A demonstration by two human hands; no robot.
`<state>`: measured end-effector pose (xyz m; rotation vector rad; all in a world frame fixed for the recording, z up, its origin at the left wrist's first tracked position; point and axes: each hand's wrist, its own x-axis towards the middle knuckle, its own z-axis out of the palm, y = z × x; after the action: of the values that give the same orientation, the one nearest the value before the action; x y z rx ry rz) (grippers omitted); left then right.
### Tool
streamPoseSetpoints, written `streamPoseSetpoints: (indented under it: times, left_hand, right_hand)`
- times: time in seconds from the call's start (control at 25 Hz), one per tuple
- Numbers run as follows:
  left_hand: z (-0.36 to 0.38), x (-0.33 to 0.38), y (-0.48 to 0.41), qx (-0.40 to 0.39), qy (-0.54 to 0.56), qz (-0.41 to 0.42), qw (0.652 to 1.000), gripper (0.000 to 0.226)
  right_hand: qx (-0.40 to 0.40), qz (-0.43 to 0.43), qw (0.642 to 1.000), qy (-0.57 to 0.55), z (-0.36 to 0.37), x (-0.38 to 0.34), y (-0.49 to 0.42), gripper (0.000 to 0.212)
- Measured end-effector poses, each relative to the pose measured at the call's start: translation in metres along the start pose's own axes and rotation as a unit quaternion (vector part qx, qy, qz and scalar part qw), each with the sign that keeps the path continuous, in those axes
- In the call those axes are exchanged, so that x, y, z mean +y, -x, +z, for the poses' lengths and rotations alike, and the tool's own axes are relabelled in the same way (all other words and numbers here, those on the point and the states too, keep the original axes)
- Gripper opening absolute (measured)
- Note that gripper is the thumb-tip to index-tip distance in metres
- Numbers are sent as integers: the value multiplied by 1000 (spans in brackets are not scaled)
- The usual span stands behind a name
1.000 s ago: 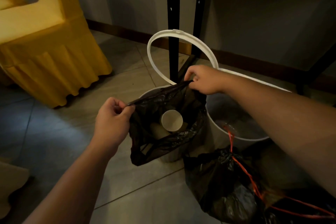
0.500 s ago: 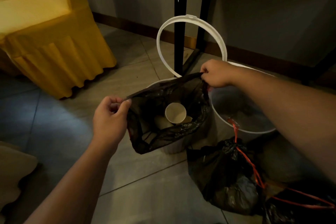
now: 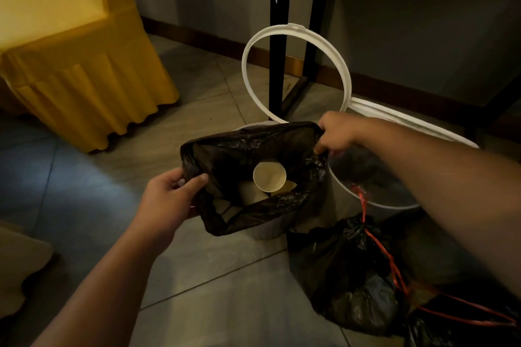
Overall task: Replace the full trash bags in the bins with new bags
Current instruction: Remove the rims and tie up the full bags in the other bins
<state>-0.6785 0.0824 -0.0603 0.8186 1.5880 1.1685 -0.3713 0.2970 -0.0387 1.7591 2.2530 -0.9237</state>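
Observation:
A black trash bag [image 3: 245,149] sits in a small grey bin [image 3: 270,229], its mouth stretched wide. Inside lie paper cups [image 3: 269,176]. My left hand [image 3: 172,200] pinches the bag's near left edge. My right hand [image 3: 337,134] grips the far right edge. A white ring [image 3: 293,29] from the bin stands upright behind the bag. To the right stands a second white bin [image 3: 394,207] under my right forearm. A tied black bag [image 3: 352,270] with a red drawstring lies on the floor at the lower right.
A yellow-skirted chair [image 3: 70,59] stands at the upper left. Black metal table legs [image 3: 277,36] rise behind the bins by the wall. Another dark bag [image 3: 456,327] lies at the bottom right corner. Grey floor tiles stretch between me and the bins.
Both hands have spread the bag's mouth wider, and the left hand has shifted its grip lower on the near edge. The camera has moved closer.

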Motion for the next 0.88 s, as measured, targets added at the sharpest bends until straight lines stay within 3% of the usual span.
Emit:
streamPoseSetpoints:
  times: [0.2, 0.4, 0.8, 0.88]
  left_hand:
    - [-12, 14, -1, -3, 3, -12, 1000, 11]
    - [-7, 25, 0, -6, 89, -48, 995, 17]
    - [1, 58, 1, -35, 190, -67, 979, 4]
    - [6, 62, 3, -50, 216, -63, 973, 19]
  right_hand:
    - [-12, -31, 989, -142, -14, -14, 11, 10]
    - [10, -76, 976, -205, -25, -37, 23, 3]
    - [47, -86, 953, -288, -38, -54, 46, 2]
    - [47, -99, 941, -320, -41, -61, 53, 2]
